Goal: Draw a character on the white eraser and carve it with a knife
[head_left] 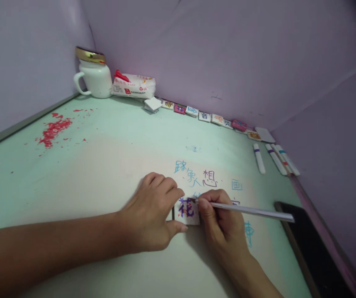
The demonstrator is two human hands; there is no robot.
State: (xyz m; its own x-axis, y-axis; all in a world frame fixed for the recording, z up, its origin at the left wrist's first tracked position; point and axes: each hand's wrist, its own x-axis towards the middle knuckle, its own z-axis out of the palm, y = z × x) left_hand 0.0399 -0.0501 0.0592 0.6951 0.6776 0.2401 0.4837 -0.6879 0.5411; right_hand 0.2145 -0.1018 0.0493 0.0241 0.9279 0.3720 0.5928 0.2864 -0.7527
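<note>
A small white square block (pixel 194 217) bears a purple character with red marks on its upper face. It rests on the table, and my left hand (pixel 154 213) grips it from the left, thumb at the near edge and fingers at the far edge. My right hand (pixel 223 217) pinches a slim silver pen-shaped tool (pixel 255 211), whose shaft points off to the right. The tool's dark tip is at the block's upper right corner; whether it touches cannot be made out. Blue and purple characters (pixel 209 178) are written on the tabletop around my hands.
Along the back wall stand a white mug (pixel 97 78) with a gold lid, a tissue pack (pixel 134 85) and a row of lettered blocks (pixel 204 116). Red crumbs (pixel 55 130) lie at left. Several white markers (pixel 259 158) and a dark flat device (pixel 311 244) lie at right.
</note>
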